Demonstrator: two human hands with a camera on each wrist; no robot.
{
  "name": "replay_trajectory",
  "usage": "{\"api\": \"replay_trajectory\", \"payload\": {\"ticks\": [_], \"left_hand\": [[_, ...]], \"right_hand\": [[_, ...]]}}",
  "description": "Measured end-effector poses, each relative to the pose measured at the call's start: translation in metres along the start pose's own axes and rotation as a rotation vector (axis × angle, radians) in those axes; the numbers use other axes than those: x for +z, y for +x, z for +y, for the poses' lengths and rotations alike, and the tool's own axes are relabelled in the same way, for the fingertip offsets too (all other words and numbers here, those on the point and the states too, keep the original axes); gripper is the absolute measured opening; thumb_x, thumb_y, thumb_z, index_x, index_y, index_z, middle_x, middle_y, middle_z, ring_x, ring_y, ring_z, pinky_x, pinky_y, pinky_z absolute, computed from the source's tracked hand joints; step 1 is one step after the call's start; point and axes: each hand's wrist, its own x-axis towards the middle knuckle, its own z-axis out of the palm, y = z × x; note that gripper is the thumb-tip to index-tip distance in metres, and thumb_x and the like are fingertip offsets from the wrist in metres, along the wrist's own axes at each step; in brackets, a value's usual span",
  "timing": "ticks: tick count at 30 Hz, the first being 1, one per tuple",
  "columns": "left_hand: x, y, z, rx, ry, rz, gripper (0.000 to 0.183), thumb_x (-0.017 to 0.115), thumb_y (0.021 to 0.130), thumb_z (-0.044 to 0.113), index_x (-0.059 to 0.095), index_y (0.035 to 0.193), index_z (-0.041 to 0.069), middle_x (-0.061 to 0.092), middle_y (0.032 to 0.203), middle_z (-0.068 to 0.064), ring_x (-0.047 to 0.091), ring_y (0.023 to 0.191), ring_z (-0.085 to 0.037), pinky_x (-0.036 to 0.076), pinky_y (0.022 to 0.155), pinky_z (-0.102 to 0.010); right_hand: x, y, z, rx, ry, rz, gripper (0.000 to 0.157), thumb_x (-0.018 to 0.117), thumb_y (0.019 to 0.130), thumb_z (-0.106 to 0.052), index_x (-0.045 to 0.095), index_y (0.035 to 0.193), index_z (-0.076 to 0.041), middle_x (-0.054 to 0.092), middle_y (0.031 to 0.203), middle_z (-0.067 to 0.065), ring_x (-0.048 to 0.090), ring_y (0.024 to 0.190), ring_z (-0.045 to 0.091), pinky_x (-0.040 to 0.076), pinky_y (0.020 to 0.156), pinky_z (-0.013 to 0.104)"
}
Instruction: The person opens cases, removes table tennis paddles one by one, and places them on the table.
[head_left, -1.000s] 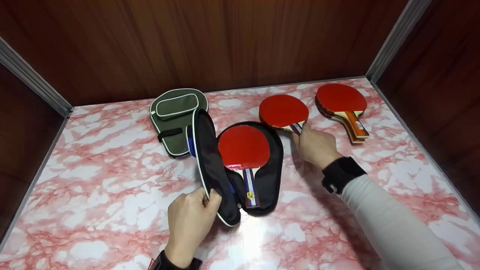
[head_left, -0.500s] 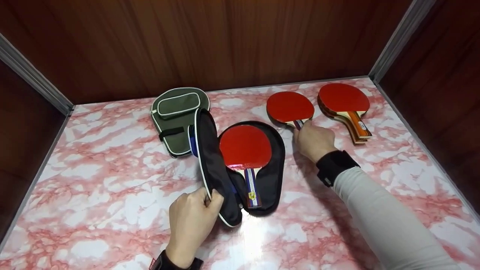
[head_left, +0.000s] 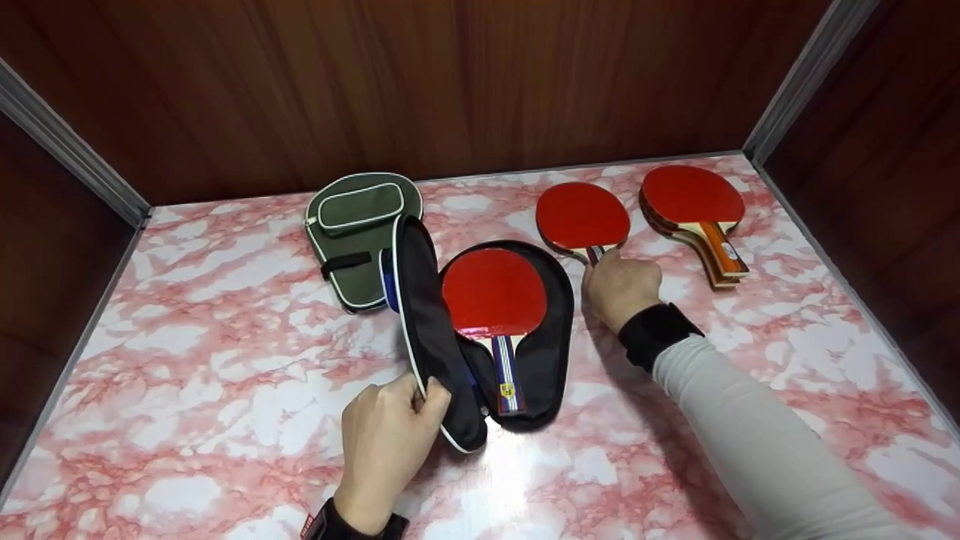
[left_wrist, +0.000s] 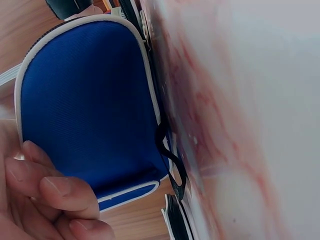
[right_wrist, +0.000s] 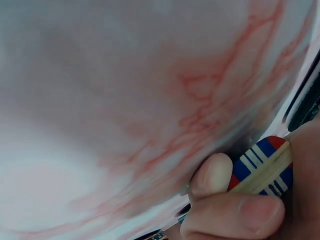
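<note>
My left hand [head_left: 390, 442] pinches the white-piped edge of the raised cover of a black-lined paddle case [head_left: 429, 337]. The cover's blue outside [left_wrist: 90, 100] fills much of the left wrist view, with curled fingers [left_wrist: 65, 192] at its edge. In the case's other half lies a red table tennis paddle [head_left: 495, 292], its striped handle toward me. To the right of the case, my right hand [head_left: 622, 289] grips the handle of another red paddle [head_left: 583, 216]. That handle's blue, white and red striped end [right_wrist: 262, 167] shows between fingers and palm in the right wrist view.
Behind the cover lies a green paddle case [head_left: 360, 208] with white piping and a black strap. More red paddles [head_left: 694, 196] with orange handles are stacked at the back right. Dark wood panels [head_left: 465, 90] enclose the pink marbled table [head_left: 225, 360] at the back and sides.
My right hand has moved the gripped paddle slightly to the right, away from the case, and its wrist has shifted. The left hand still holds the cover up. The view has shifted slightly.
</note>
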Motion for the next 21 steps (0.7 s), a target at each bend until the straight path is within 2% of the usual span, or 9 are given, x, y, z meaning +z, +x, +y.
{"api": "replay_trajectory", "payload": {"ticks": [5,13,21], "left_hand": [[0.0004,0.0001,-0.0002,-0.002,0.002,-0.009,0.044,0.072,0.086,0.019,0.043,0.054,0.026,0.036,0.047,0.013,0.042,0.042,-0.017,0.033,0.045,-0.037],[-0.0005,0.0004,0.0004,-0.004,-0.006,-0.005,0.044,0.072,0.086,0.017,0.043,0.054,0.026,0.035,0.047,0.013,0.041,0.042,-0.015,0.032,0.045,-0.036],[-0.0004,0.0013,0.0016,-0.01,-0.009,-0.013,0.044,0.071,0.086,0.017,0.043,0.054,0.026,0.035,0.047,0.014,0.042,0.042,-0.017,0.032,0.045,-0.037]], "right_hand": [[0.0013,0.0009,-0.0011,0.022,-0.003,-0.029,0.048,0.047,0.113,-0.029,0.065,0.113,0.015,0.075,0.099,0.035,0.074,0.093,0.053,0.055,0.079,0.062],[0.005,-0.0006,-0.0031,0.0,-0.049,-0.013,0.044,0.044,0.115,-0.026,0.063,0.111,0.013,0.075,0.092,0.032,0.075,0.088,0.051,0.054,0.078,0.059],[0.0052,-0.0006,-0.0025,-0.008,-0.063,-0.023,0.043,0.044,0.115,-0.024,0.064,0.112,0.013,0.075,0.094,0.03,0.074,0.088,0.051,0.054,0.075,0.059]]}}
